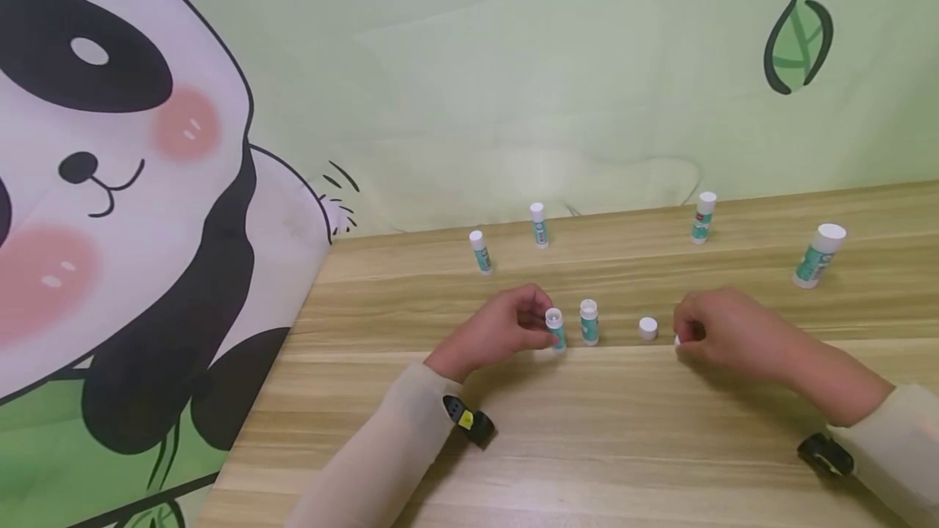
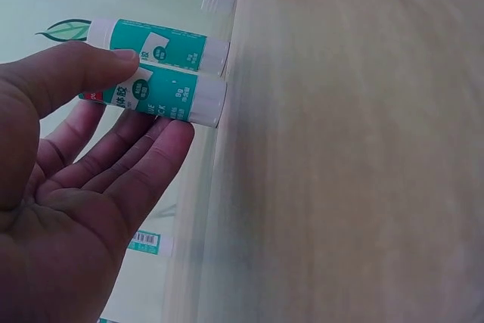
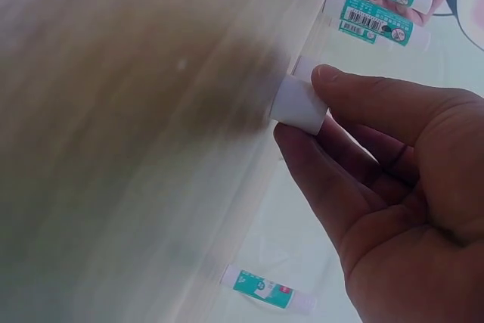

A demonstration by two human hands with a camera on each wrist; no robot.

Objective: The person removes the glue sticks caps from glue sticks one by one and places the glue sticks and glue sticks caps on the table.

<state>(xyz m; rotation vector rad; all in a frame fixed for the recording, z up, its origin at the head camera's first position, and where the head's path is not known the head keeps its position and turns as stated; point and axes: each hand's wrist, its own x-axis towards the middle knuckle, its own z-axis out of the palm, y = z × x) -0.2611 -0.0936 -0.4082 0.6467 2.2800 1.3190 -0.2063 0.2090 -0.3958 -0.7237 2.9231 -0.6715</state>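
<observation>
My left hand [image 1: 506, 326] grips an uncapped glue stick [image 1: 556, 331] with a teal label, thumb on one side and fingers on the other in the left wrist view. Its base stands on the table. Just to the right is a second uncapped glue stick [image 1: 589, 324], upright. Farther right, one white cap [image 1: 648, 328] sits on the wood. My right hand [image 1: 734, 336] pinches another white cap [image 3: 299, 105] between thumb and fingers, down at the table surface; in the head view only a sliver of this cap shows.
Behind the hands stand several capped glue sticks: two at back left [image 1: 480, 253] [image 1: 539, 225], one at back right [image 1: 703, 218] and a thicker one [image 1: 819, 256] at far right. The wooden table [image 1: 587, 446] meets a green panda-print backdrop [image 1: 513, 88].
</observation>
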